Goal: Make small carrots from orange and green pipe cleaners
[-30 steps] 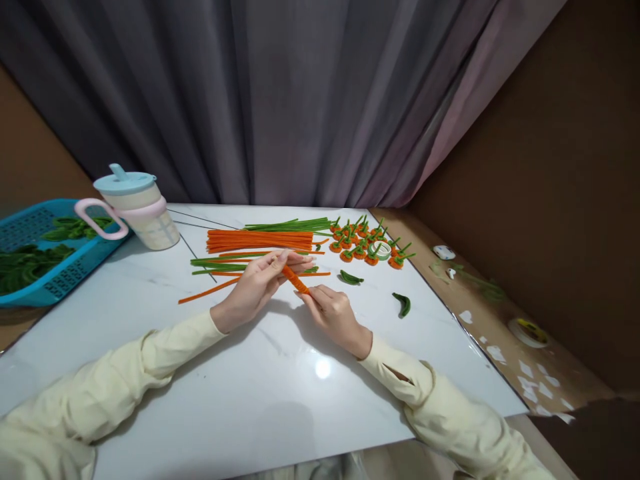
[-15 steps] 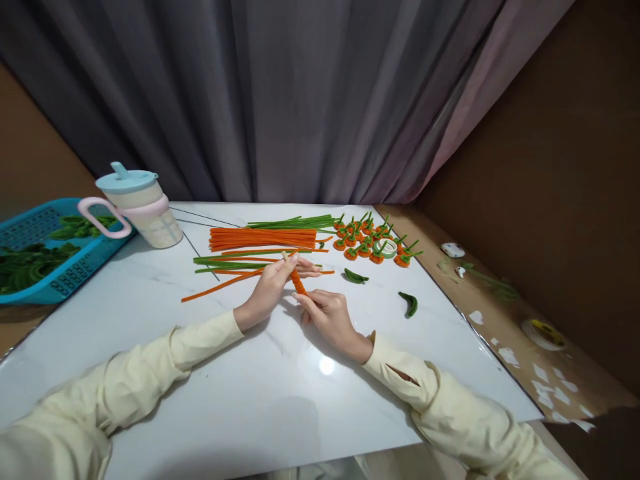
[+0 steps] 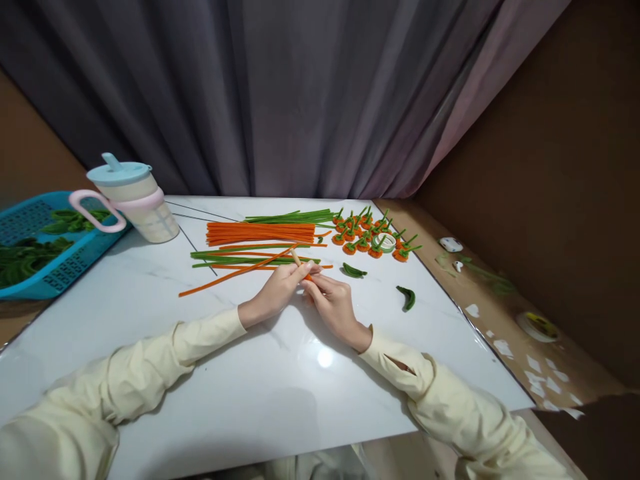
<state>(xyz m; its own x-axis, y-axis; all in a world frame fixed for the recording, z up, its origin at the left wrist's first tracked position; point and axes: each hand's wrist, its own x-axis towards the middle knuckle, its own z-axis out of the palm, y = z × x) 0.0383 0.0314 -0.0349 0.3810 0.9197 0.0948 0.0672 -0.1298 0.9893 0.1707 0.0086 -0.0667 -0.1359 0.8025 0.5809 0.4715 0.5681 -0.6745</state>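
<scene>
My left hand is closed on a thin pale wooden stick, whose bare end points up and away. Wound around the stick is an orange pipe cleaner, mostly covered by fingers. My right hand pinches this orange winding at the lower end, and the two hands touch. Just beyond them lie loose green pipe cleaners and a loose orange pipe cleaner. Farther back is a thick bundle of orange pipe cleaners, with green pipe cleaners behind it.
Several small orange pieces with green stems stand back right, around a roll of tape. Two curled green pieces lie nearer. A lidded cup and blue basket are left; paper scraps lie right.
My hands have drawn together, and the right hand has moved up the stick. The orange winding, plainly visible before, is now mostly covered. The view has shifted slightly.
</scene>
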